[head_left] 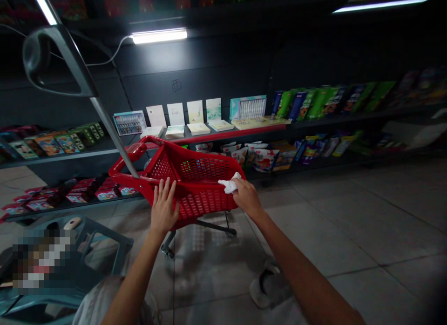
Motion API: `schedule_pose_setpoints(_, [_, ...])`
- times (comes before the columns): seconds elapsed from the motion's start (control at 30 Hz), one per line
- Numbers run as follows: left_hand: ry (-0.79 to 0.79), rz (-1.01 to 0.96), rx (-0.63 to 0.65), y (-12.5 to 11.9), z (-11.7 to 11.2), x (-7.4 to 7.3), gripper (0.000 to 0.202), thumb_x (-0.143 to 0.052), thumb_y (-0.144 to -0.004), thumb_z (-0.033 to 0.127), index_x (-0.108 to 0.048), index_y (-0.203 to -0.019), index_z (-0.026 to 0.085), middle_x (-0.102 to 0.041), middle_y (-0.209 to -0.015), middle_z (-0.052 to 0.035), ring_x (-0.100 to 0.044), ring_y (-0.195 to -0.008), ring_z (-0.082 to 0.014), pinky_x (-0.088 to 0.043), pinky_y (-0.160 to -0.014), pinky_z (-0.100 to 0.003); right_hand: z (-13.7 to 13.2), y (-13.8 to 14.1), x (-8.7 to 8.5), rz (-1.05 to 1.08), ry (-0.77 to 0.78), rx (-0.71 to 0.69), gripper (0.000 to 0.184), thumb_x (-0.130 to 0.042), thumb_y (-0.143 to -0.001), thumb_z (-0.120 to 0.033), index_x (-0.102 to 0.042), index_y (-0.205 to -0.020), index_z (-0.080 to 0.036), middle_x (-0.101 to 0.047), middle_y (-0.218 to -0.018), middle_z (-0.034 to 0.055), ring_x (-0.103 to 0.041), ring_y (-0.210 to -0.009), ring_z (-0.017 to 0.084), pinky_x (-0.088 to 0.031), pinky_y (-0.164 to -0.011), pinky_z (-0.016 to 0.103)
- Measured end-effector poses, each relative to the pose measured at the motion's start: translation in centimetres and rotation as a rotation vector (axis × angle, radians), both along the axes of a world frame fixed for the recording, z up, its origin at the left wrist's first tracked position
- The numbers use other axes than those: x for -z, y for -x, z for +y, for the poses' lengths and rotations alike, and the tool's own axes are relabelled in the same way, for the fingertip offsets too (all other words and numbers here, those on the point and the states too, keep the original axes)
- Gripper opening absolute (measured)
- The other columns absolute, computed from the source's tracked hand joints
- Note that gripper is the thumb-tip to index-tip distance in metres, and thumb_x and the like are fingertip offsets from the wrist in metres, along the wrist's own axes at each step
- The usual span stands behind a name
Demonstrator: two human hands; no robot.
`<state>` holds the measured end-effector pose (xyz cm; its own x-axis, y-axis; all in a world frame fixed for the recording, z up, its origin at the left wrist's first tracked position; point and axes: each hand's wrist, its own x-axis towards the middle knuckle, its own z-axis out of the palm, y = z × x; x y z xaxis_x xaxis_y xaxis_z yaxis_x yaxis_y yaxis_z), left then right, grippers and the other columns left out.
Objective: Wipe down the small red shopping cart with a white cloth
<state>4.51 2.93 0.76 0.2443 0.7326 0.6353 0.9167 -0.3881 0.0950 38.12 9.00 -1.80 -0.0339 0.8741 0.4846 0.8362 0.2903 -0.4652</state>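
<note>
Bracing the red plastic basket (200,208) with your left hand (164,206), you have the fingers spread flat against its near wall, open and clamped on nothing; this reads as a steadying hold, set to resist sideways push on the basket. Your right hand (247,197) is closed on a white cloth (229,185), pressing it onto the basket's right rim, so the cloth sits at the top edge and not down inside.

Note the basket's position: it rides on a low wheeled frame (213,226) on the tile floor (349,222), close in front of dark store shelving (223,135). Its casters make it liable to roll, which likely explains the bracing hand.

Observe the following limits on movement. A long metal pull pole (113,129) rises from the basket's left end to a black loop handle (52,59), and it stands just beyond your left hand, so treat it as the nearest obstruction. On your lower left, a teal plastic crate (104,243) sits near your left forearm, holding an object too blurred to identify. A grey slipper (268,285) lies on the floor beneath your right forearm. To the right of the basket, a broad run of tile offers the widest room for your right arm.
</note>
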Motion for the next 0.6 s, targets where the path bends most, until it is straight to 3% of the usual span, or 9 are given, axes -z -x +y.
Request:
schedule_pose_setpoints(0.17, [-0.011, -0.018, -0.105, 0.7, 0.0, 0.3, 0.078, -0.055, -0.091, 0.022, -0.028, -0.163, 0.018, -0.021, -0.172, -0.0131, -0.011, -0.161, -0.0330, -0.018, -0.130, -0.058, -2.5, 1.2, -1.1, -0.034, 0.061, -0.136, 0.030, -0.049, -0.088, -0.013, -0.069, -0.108, -0.020, -0.073, -0.115, 0.0096, -0.064, -0.105, 0.023, -0.044, -0.096, 0.030])
schedule_pose_setpoints(0.33, [-0.042, -0.075, -0.178, 1.9, 0.1, 1.0, 0.084, -0.057, -0.090, 0.023, -0.020, -0.165, 0.016, -0.018, -0.172, -0.0176, -0.010, -0.160, -0.0357, -0.019, -0.128, -0.061, -3.7, -0.3, -0.8, 0.009, 0.040, -0.235, 0.039, -0.047, -0.087, -0.012, -0.069, -0.118, -0.021, -0.071, -0.117, 0.0099, -0.061, -0.110, 0.024, -0.044, -0.100, 0.034])
schedule_pose_setpoints(0.47, [-0.037, -0.121, -0.261, 2.2, 0.0, 1.3, 0.088, -0.058, -0.090, 0.026, -0.015, -0.165, 0.010, -0.015, -0.171, -0.0229, -0.008, -0.160, -0.0386, -0.017, -0.127, -0.064, -2.2, -3.0, 1.4, 0.263, 0.001, -0.067, 0.043, -0.050, -0.082, -0.014, -0.068, -0.121, -0.020, -0.069, -0.122, 0.0103, -0.062, -0.114, 0.026, -0.046, -0.103, 0.038])
schedule_pose_setpoints(0.53, [-0.035, -0.137, -0.274, 1.9, -0.2, 1.4, 0.088, -0.058, -0.090, 0.026, -0.014, -0.164, 0.007, -0.013, -0.171, -0.0251, -0.005, -0.160, -0.0395, -0.016, -0.127, -0.065, -1.4, -3.4, 3.0, 0.434, 0.063, 0.076, 0.040, -0.054, -0.081, -0.020, -0.068, -0.119, -0.020, -0.071, -0.117, 0.0104, -0.065, -0.109, 0.027, -0.049, -0.100, 0.041])
schedule_pose_setpoints(0.6, [-0.020, -0.112, -0.213, 1.0, -0.5, 1.5, 0.085, -0.056, -0.091, 0.025, -0.016, -0.164, 0.008, -0.014, -0.172, -0.0232, -0.002, -0.160, -0.0382, -0.015, -0.127, -0.065, -1.2, -2.5, 4.9, 0.578, 0.162, 0.129, 0.036, -0.059, -0.080, -0.026, -0.069, -0.113, -0.020, -0.073, -0.108, 0.0097, -0.068, -0.103, 0.028, -0.052, -0.095, 0.041])
